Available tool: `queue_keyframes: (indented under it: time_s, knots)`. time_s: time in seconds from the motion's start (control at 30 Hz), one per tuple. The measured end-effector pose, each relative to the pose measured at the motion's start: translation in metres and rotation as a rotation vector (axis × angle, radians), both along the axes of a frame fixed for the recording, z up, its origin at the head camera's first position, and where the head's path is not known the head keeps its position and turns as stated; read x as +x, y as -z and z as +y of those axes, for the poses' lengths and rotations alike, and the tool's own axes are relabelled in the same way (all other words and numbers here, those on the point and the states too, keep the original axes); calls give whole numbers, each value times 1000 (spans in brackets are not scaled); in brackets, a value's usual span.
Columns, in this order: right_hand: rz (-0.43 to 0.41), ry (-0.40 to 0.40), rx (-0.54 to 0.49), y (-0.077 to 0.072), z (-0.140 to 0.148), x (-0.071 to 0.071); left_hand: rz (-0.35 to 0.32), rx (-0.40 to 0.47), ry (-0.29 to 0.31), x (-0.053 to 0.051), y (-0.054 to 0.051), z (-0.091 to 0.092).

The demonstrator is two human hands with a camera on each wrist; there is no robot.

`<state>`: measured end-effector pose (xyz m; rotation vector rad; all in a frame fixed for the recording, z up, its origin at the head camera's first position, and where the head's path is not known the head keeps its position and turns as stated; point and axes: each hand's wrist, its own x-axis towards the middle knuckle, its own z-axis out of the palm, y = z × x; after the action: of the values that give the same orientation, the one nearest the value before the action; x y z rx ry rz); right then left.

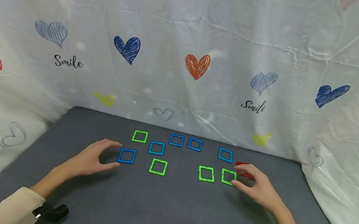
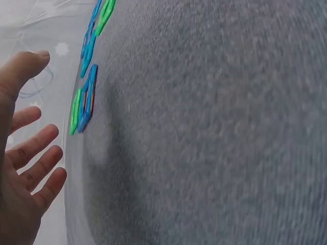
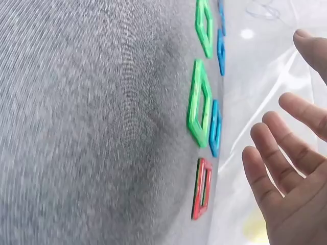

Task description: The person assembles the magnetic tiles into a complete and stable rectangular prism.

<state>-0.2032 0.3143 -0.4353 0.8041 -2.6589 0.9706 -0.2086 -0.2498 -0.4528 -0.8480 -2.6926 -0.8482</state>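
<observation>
In the head view my left hand (image 1: 94, 156) hovers over the cloth, thumb and fingers spread apart, just left of a blue square frame (image 1: 127, 156). Nothing is in its grasp. On the other side my right hand (image 1: 259, 188) is spread likewise, holding nothing, above a red square frame (image 1: 243, 169) that it partly hides. Close to that thumb lies a green square frame (image 1: 228, 177). Both wrist views show the fingers apart from the pieces: the left hand (image 2: 25, 168) by a blue frame (image 2: 88, 99), the right hand (image 3: 291, 163) by the red frame (image 3: 202, 189).
More blue frames (image 1: 176, 140) and green frames (image 1: 158, 167) lie flat, spaced out, toward the back of the grey cloth-covered table (image 1: 163, 211). Behind it hangs a white curtain (image 1: 166, 16) printed with hearts. Each wrist wears a black strap (image 1: 50, 211).
</observation>
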Motion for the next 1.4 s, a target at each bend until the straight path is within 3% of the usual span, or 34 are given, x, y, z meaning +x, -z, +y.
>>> queue_keyframes:
  time_s: [0.2,0.57,0.97,1.2,1.4]
  knots:
    - [17,-36,-7,4,-5,-3,-31,33,19,-3,4,8]
    - [-62,-93,-44,13,-20,-14,-120,113,97,-13,3,34]
    - [-193,-71,-7,18,-33,-26,-176,99,101,-22,7,68]
    - [-190,-62,17,21,-35,-31,-182,95,120,-25,9,77]
    - [-197,-55,33,22,-39,-33,-198,65,101,-27,13,85]
